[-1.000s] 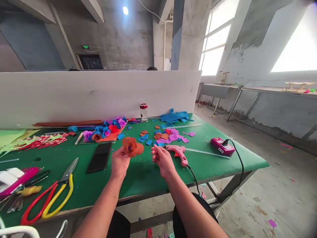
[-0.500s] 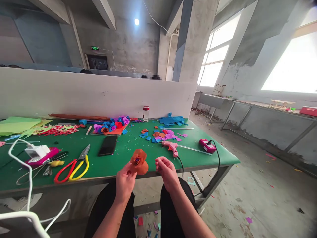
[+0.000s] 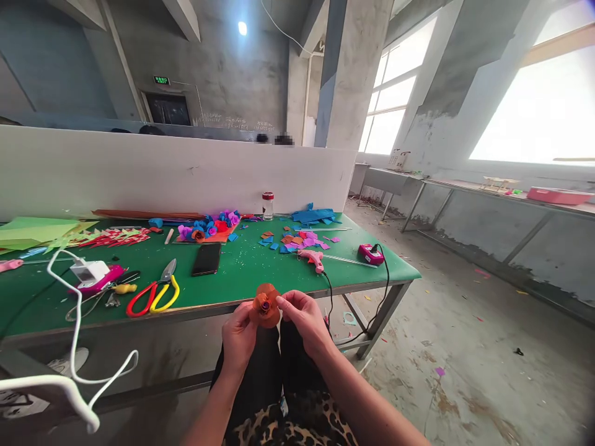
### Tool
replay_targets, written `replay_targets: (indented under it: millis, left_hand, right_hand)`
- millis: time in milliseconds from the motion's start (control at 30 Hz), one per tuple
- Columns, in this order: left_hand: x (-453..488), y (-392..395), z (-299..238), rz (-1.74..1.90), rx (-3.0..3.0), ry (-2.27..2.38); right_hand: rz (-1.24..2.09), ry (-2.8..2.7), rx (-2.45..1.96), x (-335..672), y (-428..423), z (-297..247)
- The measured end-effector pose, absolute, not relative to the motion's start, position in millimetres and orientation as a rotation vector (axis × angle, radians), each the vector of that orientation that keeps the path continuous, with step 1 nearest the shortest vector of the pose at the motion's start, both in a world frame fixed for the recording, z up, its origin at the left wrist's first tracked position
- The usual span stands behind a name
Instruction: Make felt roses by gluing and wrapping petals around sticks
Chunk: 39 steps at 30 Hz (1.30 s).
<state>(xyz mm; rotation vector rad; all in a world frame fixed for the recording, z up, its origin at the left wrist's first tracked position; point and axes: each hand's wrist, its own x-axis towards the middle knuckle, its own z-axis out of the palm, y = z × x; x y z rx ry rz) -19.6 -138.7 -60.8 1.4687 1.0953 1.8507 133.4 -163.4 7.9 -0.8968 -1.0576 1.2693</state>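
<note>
An orange foam rose (image 3: 266, 305) with a purple centre is held over my lap, in front of the green table's (image 3: 223, 279) near edge. My left hand (image 3: 239, 337) grips the flower from below, fingers closed round its base. My right hand (image 3: 302, 316) pinches the flower's right petal edge with thumb and fingers. On the table lie a pink glue gun (image 3: 312, 257), loose foam squares (image 3: 297, 240), and a cluster of finished blue, purple and red roses (image 3: 211, 226).
A black phone (image 3: 207, 258) and red-and-yellow scissors (image 3: 155, 291) lie on the table. A white charger with cable (image 3: 86, 272) sits at left, a pink power strip (image 3: 370, 253) at right. A small jar (image 3: 268, 205) stands by the white partition (image 3: 176, 173).
I have moved back from the table; both hands and the flower dropped from above the tabletop to my lap. My right hand, apart before, now pinches the flower.
</note>
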Motion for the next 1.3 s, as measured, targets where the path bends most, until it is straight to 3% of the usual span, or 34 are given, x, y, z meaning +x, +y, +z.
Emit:
replay_targets:
  millis: [367, 767, 1300]
  left_hand:
    - [-11, -145, -58, 1.741, 1.514, 1.104]
    - [-26, -160, -36, 1.824, 2.155, 1.114]
    - [-23, -161, -38, 1.811, 2.26, 1.098]
  right_hand:
    - [1.595, -1.075, -0.724, 151, -162, 0]
    - [0.726, -1.509, -0.934, 173, -189, 23]
    - [0.79, -1.537, -1.011, 165, -188, 12]
